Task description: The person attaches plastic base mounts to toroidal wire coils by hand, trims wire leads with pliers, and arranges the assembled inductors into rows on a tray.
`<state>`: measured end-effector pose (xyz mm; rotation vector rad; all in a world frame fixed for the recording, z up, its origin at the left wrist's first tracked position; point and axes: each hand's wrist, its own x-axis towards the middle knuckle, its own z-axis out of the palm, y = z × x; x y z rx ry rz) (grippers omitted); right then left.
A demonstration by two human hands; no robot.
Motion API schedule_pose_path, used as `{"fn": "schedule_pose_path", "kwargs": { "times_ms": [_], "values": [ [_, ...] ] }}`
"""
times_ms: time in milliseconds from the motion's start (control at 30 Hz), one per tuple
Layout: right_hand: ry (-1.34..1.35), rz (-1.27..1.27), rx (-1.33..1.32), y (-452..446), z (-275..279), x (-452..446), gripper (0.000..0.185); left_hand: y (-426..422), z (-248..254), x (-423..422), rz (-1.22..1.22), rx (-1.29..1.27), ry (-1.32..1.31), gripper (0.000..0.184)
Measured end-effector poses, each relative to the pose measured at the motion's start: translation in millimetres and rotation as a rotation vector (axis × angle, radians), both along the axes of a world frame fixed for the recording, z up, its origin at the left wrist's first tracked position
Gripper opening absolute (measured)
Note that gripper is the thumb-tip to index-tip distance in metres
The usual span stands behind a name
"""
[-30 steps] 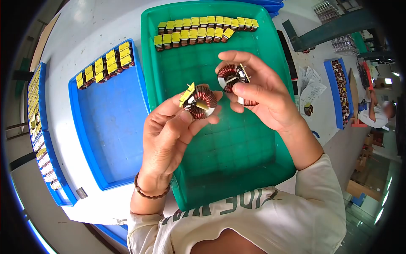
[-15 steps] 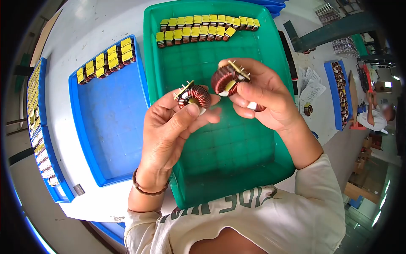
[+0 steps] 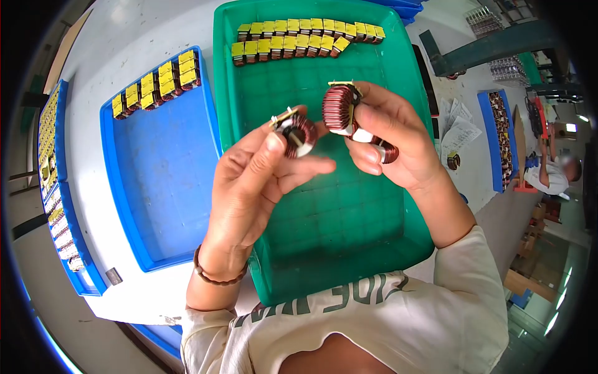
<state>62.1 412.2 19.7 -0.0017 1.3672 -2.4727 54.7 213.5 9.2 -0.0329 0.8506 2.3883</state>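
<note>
Above the green tray [image 3: 336, 249], my left hand [image 3: 249, 174] pinches a toroidal coil [image 3: 303, 134] wound with copper-red wire, with a yellow base plate and pins on its upper left. That coil is slightly blurred. My right hand [image 3: 398, 137] is closed on another toroidal coil [image 3: 338, 109], its winding facing left and its yellow base plate on top. Lower in the same hand, a further wound coil [image 3: 389, 151] with a white part shows beneath the fingers. The two hands are close together. Two rows of coils with yellow plates [image 3: 289, 43] stand at the tray's far end.
Left of the green tray lies a blue tray [image 3: 171, 206] with coils [image 3: 149, 90] along its far side. More filled blue trays [image 3: 62, 187] sit at the far left. On the right are papers [image 3: 460, 134], a loose coil [image 3: 453, 161], a filled blue tray [image 3: 498, 140] and another person [image 3: 551, 174].
Both held coils have turned: the right one now shows its winding side with its plate level, and the left one has rotated in my fingers. More of the lower right coil shows.
</note>
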Motion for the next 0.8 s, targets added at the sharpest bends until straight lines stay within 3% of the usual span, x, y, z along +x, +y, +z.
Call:
{"fn": "schedule_pose_path", "kwargs": {
  "times_ms": [100, 433, 800],
  "values": [
    [-0.011, -0.046, 0.022, -2.3, -0.7, -1.8, 0.035, -1.4, 0.2, -1.6, -0.016, 0.041, -0.084, 0.036],
    [-0.008, -0.055, 0.113, 3.0, -4.2, -1.6, 0.034, -3.3, -6.6, -1.4, -0.04, 0.035, 0.036, 0.04],
    [0.047, -0.075, 0.088, -1.3, 0.2, -0.5, 0.032, -2.6, -8.0, -0.4, -0.052, 0.193, 0.038, 0.042]
  ]
}}
